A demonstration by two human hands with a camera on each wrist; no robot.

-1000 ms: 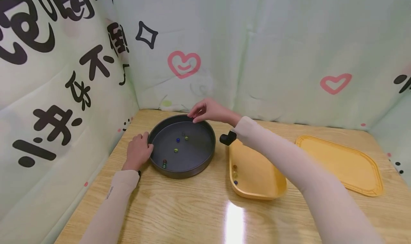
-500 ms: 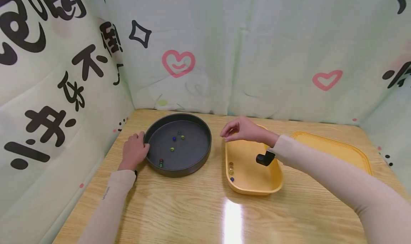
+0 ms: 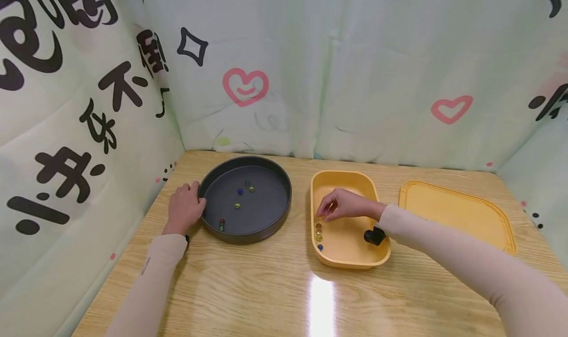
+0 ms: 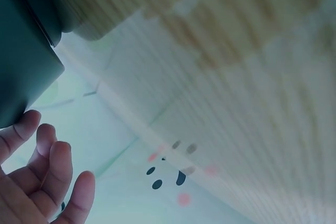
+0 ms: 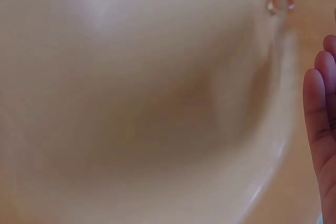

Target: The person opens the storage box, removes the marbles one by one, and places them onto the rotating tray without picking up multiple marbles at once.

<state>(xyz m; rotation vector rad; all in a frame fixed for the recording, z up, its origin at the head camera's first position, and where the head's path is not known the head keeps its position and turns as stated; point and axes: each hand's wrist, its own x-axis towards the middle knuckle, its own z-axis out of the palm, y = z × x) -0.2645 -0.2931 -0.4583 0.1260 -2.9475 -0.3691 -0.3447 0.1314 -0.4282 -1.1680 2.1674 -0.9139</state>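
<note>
My left hand (image 3: 185, 209) grips the left rim of a round dark pan (image 3: 277, 226). Several small glass marbles, among them a blue marble (image 3: 240, 191) and a yellow-green marble (image 3: 237, 206), lie spread on the pan's floor. In the left wrist view a fingertip (image 4: 31, 118) meets the pan's outer wall. My right hand (image 3: 343, 204) is over a yellow bin (image 3: 350, 264), fingers drawn toward the thumb; I cannot tell whether a marble is between them. Just in front of it, several marbles line the bin's left side, a blue marble (image 3: 320, 247) nearest me.
A flat yellow lid (image 3: 457, 214) lies right of the bin on the wooden table (image 3: 248, 287). A printed cloth (image 3: 377, 81) hangs along the back and left side. A black wrist camera (image 3: 374, 236) sits below my right wrist.
My right hand has moved right from the pan's far rim, past the gap between the containers, and down over the bin. My left hand stays on the pan. The head view has shifted slightly.
</note>
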